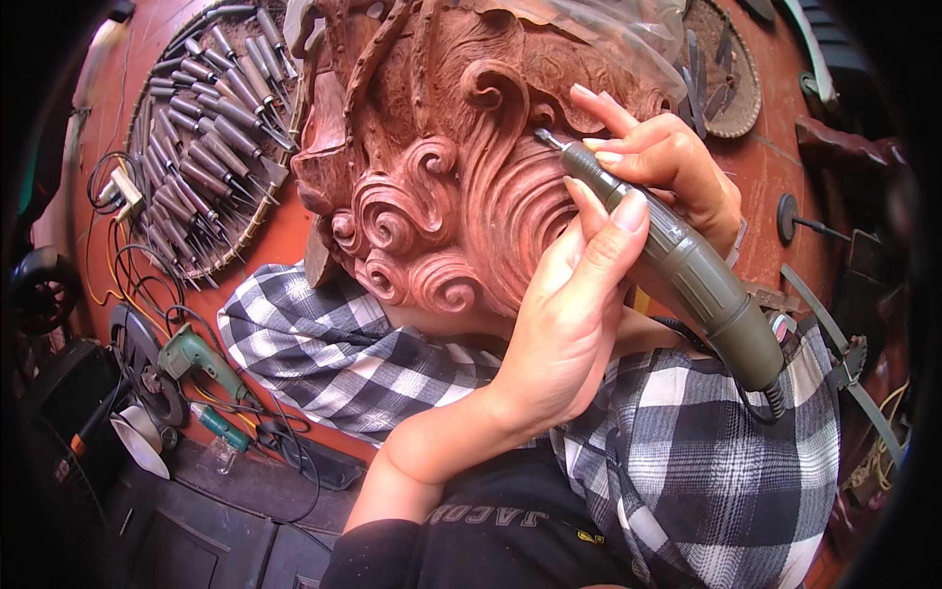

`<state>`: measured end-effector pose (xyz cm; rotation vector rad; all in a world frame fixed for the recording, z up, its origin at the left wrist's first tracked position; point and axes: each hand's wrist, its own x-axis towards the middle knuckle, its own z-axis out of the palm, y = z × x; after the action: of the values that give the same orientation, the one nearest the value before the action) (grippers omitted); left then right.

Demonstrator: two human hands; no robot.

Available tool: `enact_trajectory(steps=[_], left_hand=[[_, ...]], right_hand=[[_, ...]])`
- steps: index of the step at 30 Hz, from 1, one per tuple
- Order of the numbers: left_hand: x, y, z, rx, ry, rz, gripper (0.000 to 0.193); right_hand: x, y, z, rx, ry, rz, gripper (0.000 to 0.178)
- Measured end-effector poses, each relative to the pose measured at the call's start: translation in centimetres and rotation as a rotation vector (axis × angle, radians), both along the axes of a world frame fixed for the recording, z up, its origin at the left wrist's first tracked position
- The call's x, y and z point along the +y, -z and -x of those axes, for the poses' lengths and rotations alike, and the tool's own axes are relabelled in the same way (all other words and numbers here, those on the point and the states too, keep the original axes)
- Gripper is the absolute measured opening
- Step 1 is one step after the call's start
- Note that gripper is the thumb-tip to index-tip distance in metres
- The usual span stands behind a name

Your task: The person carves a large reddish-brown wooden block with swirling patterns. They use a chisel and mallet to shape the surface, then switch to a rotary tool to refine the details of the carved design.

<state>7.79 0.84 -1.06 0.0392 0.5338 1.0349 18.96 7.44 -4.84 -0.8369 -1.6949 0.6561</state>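
Observation:
A reddish-brown wood carving [510, 206] with deep scrolls and flowing grooves lies in front of me, over my lap. An olive-green rotary tool [702, 270] slants across its right side, with a small metal bit at or very near the carved surface; contact is unclear. My right hand [682, 172] grips the tool near its nose, index finger and thumb close to the collar, other fingers partly spread. Lower on the barrel, my left hand [579, 304] steadies the tool, its thumb pressed along the side. Part of the right forearm is hidden behind the tool.
Several wooden-handled chisels [211, 137] fill a round woven tray at the left. A second tray [731, 74] with flat blades stands at far right. Green power tools [206, 358] and tangled cords lie at lower left. Plastic sheeting [628, 39] covers the carving's far side. Checkered cloth [726, 442] covers my legs.

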Motion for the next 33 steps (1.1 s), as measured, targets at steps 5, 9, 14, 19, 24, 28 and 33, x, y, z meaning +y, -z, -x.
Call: enact_trajectory(steps=[5, 9, 14, 19, 24, 28, 33], left_hand=[[0.0, 0.1, 0.3, -0.113, -0.025, 0.018, 0.043], [0.3, -0.4, 0.3, -0.007, 0.031, -0.022, 0.046], [0.8, -0.5, 0.3, 0.03, 0.038, -0.028, 0.049], [0.5, -0.4, 0.8, 0.035, 0.069, -0.037, 0.048], [0.6, -0.9, 0.6, 0.055, 0.045, -0.031, 0.046], [1.0, -1.1, 0.3, 0.048, 0.028, -0.002, 0.045], [0.5, -1.0, 0.6, 0.017, 0.032, 0.0, 0.045]], right_hand=[[0.1, -0.1, -0.2, -0.022, -0.052, 0.052, 0.022], [-0.2, -0.2, -0.6, -0.012, -0.1, 0.139, 0.024], [-0.1, -0.5, -0.7, -0.039, -0.078, 0.201, 0.023], [-0.2, -1.0, -0.3, -0.043, -0.073, 0.249, 0.021], [-0.2, -0.9, 0.0, 0.001, 0.013, 0.274, 0.026], [-0.2, -1.8, -0.4, -0.042, -0.04, 0.342, 0.022], [-0.1, -2.0, -0.6, -0.071, -0.122, 0.328, 0.022]])
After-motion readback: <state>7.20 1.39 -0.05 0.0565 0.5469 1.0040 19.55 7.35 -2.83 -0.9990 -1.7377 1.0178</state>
